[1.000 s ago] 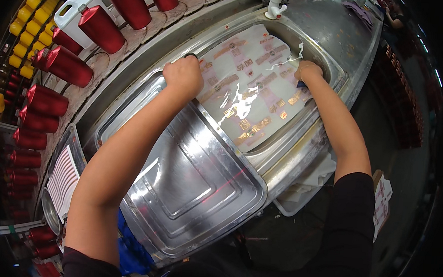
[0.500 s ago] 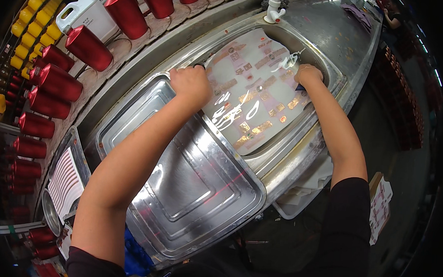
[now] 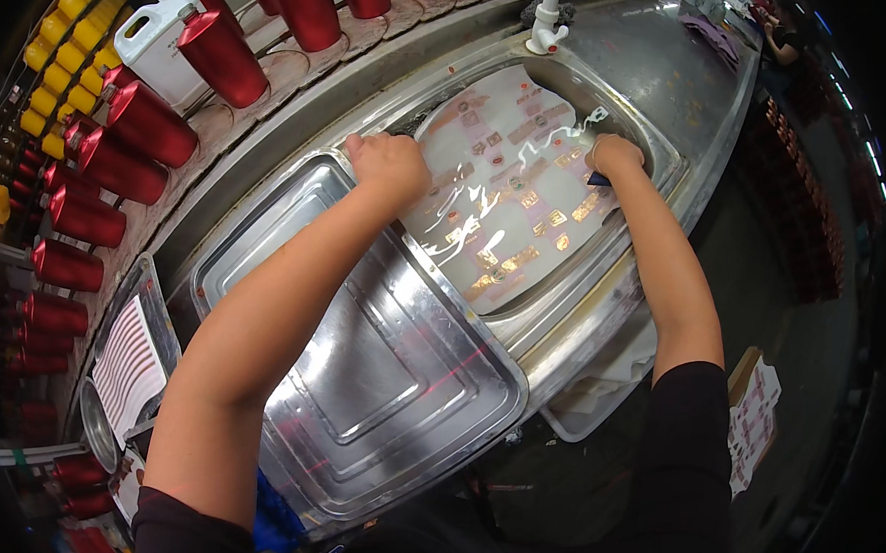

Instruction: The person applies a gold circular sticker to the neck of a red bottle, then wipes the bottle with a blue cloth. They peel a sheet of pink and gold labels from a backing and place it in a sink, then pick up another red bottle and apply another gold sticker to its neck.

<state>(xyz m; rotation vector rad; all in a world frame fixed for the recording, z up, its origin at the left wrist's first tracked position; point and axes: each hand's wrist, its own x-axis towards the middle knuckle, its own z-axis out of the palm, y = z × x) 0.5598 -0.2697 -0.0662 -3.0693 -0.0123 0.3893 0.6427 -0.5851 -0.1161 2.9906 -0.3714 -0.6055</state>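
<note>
A pale, glossy sheet (image 3: 511,215) printed with pink and gold patches lies in the metal sink basin (image 3: 663,146), glare streaking its wet-looking surface. My left hand (image 3: 389,169) is closed at the sheet's left edge, over the rim beside a ribbed stainless tray or lid (image 3: 356,412). What its curled fingers grip is hidden. At the sheet's right edge, my right hand (image 3: 618,157) reaches into the basin, closed around a small dark blue flat piece (image 3: 599,179) that pokes out below the fingers. The piece's kind cannot be made out.
A white tap (image 3: 547,34) stands behind the basin. Red bottles (image 3: 224,60) line a slatted conveyor along the left and back, next to a white jug (image 3: 164,47). A striped stack of sheets (image 3: 130,360) sits at left. Another printed sheet (image 3: 753,423) is low on the right.
Both hands stay nearly in place. The sheet's glare and visible outline shift slightly between my hands. Red bottles along the conveyor have moved toward the lower left.
</note>
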